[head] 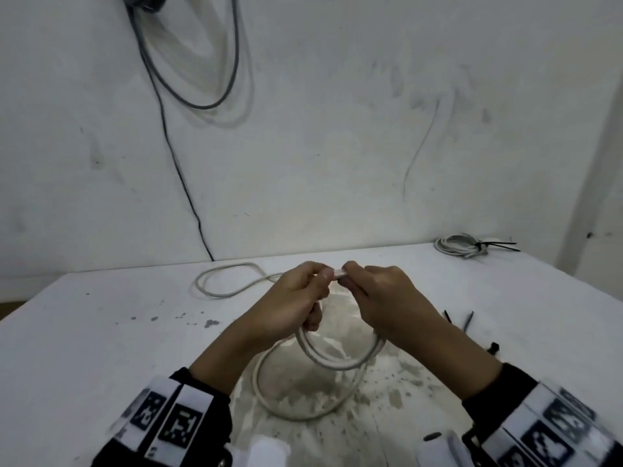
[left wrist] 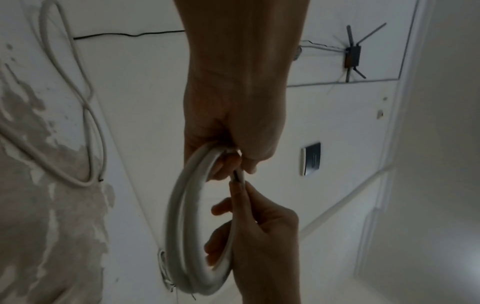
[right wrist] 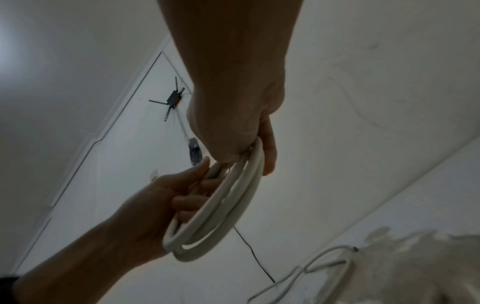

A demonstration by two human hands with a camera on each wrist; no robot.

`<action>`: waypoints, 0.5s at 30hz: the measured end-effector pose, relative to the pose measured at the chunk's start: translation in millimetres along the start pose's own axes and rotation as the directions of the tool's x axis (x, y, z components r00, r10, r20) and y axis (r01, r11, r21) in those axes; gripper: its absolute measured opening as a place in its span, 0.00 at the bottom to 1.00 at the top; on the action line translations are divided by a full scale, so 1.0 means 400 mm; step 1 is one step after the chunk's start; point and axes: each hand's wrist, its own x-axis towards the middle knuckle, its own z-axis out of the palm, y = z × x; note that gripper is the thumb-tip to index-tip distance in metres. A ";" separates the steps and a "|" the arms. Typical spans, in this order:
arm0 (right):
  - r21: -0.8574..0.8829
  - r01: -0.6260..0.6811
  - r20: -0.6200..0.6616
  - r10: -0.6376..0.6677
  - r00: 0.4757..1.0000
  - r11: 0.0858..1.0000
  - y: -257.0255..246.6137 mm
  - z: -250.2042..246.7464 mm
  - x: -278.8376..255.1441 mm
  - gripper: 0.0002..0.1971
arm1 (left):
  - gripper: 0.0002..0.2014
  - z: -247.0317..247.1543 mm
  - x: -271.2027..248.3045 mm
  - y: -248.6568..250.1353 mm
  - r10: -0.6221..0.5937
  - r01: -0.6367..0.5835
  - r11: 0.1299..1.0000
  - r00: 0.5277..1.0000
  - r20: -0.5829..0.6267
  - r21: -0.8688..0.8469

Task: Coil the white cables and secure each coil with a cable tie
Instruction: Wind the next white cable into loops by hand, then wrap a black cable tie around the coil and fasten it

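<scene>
Both hands work above a white table (head: 101, 332) whose paint is worn to a grey-brown patch directly beneath them; a scuffed white wall (head: 337, 129) rises beyond, with grey cables (head: 215, 102) hanging on it up and left of the hands. The left hand (head: 290, 298) and right hand (head: 381, 298) both grip the white cable (head: 337, 362), fingers curled round its loops, the loose end trailing left. A tied coil (head: 462, 246) lies far right; black cable ties (head: 467, 320) lie just right of the right hand. No writing is legible.

Two white cables (head: 337, 358), one tied coil (head: 462, 246), perhaps three loose cable ties (head: 467, 320).
</scene>
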 end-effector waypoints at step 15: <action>0.357 -0.666 0.270 0.610 0.745 0.655 0.154 -0.115 -0.168 0.14 | 0.07 0.226 0.053 -0.082 0.015 -0.073 0.960 0.977 -0.213 -0.269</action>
